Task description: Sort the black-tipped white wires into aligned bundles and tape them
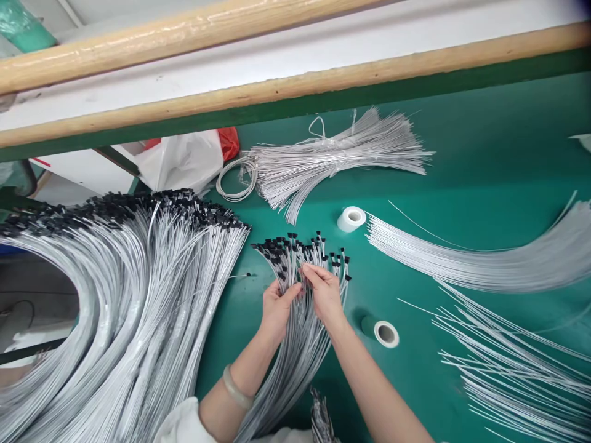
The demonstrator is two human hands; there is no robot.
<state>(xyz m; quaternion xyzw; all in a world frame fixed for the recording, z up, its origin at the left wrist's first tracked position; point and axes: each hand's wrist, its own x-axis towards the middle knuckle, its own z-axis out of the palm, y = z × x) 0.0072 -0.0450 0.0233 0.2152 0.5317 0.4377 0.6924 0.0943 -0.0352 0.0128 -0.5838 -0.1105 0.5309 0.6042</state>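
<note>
Grey wires with black caps, one bundle (300, 289) gripped mid-table by left hand (276, 309) and right hand (324, 294), both closed round it. Capped heap (138, 295) piled left; bare wires (508, 258) right, uncapped. Tape rolls (386, 333) beside, nothing blocking.

A big wire heap (138, 295) lies left of the hands' bundle (300, 271), 2 tape rolls (351, 218) right.
</note>
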